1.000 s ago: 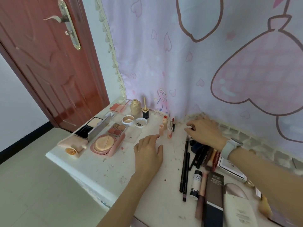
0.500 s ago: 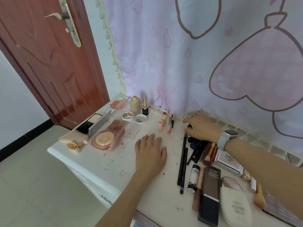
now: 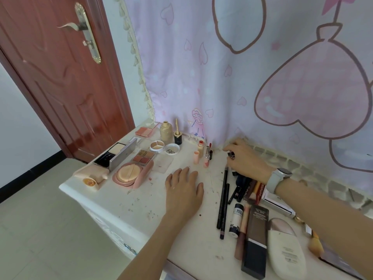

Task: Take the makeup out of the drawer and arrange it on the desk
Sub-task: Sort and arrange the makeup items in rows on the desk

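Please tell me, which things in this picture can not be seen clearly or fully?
- Head view: small dark item in the right hand; fingers cover most of it.
- Dark pencils under that hand and wrist; ends hidden.
- Brush partly behind the right forearm.
- Drawer: not in view.
- White tube: label too small to read fully.

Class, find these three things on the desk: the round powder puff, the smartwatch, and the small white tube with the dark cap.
Round powder puff (image 3: pixel 129 171), head view, middle of the puff.
Smartwatch (image 3: pixel 283 171), head view, its face.
Small white tube (image 3: pixel 236 220), head view, middle of its white body.
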### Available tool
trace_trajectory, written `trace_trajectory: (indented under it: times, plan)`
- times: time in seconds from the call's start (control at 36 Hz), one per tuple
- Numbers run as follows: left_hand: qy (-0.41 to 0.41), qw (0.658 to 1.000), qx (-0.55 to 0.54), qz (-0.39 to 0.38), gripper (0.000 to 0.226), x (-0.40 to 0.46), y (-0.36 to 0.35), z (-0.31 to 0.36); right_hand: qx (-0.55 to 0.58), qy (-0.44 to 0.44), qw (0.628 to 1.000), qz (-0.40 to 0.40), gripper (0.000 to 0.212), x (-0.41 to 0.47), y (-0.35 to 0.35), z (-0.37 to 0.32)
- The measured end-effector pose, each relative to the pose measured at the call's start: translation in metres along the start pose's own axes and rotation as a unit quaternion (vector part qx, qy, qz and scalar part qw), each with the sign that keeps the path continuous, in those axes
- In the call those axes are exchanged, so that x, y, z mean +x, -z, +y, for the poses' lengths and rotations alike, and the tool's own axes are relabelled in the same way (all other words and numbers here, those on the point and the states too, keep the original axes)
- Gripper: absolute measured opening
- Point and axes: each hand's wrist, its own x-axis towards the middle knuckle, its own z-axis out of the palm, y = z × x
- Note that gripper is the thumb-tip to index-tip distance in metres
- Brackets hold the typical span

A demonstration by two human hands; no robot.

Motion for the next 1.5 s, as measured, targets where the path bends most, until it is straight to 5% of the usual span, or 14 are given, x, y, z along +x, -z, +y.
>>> trace_trajectory:
  times: [0.17, 0.31, 0.36, 0.53, 0.64, 0.75, 0.81, 0.89, 0.94, 1.06, 1.17, 1.5]
  plan:
    - [-0.004, 1.0, -0.003, 0.008, 0.042, -0.002, -0.001, -0.001, 0.21, -0.073, 0.972, 0.081, 0.016, -0.012, 0.031, 0.006]
    - [-0.007, 0.998, -0.058, 0.013, 0.04, -0.003, 0.005, -0.001, 0.565, -0.155, 0.807, 0.079, 0.005, -0.031, 0.049, -0.009]
    - [0.002, 0.989, -0.143, 0.024, 0.037, -0.003, 0.014, 0.001, 0.634, -0.184, 0.75, 0.047, 0.018, -0.041, 0.046, -0.019]
    - [-0.003, 0.892, -0.445, 0.084, 0.016, -0.013, 0.042, 0.02, 0.693, -0.242, 0.678, -0.031, 0.028, -0.06, 0.019, -0.051]
    - [0.048, 0.801, -0.592, 0.073, 0.012, -0.016, 0.056, 0.023, 0.686, -0.221, 0.689, -0.076, 0.032, -0.064, 0.009, -0.064]
    - [0.063, 0.782, -0.615, 0.078, 0.014, -0.016, 0.064, 0.016, 0.553, -0.166, 0.813, -0.076, 0.014, -0.065, 0.011, -0.065]
    - [0.044, 0.805, -0.587, 0.075, 0.01, -0.018, 0.066, 0.008, 0.508, -0.14, 0.849, -0.044, 0.016, -0.064, 0.015, -0.063]
    - [-0.03, 0.892, -0.446, 0.061, 0.01, -0.022, 0.064, -0.001, 0.461, -0.093, 0.881, -0.037, 0.025, -0.064, 0.02, -0.064]
    - [-0.089, 0.921, -0.376, 0.057, 0.012, -0.026, 0.061, -0.004, 0.424, -0.071, 0.9, -0.067, 0.031, -0.066, 0.018, -0.067]
    - [-0.128, 0.93, -0.345, 0.003, 0.032, -0.03, 0.055, -0.003, 0.372, -0.069, 0.921, -0.097, 0.035, -0.071, 0.007, -0.073]
    - [-0.117, 0.93, -0.347, -0.026, 0.019, -0.032, 0.054, 0.0, 0.338, -0.055, 0.936, -0.075, 0.031, -0.07, 0.008, -0.073]
    - [-0.018, 0.855, -0.518, -0.028, 0.033, -0.031, 0.051, 0.004, 0.387, 0.026, 0.914, -0.118, 0.003, -0.068, 0.019, -0.076]
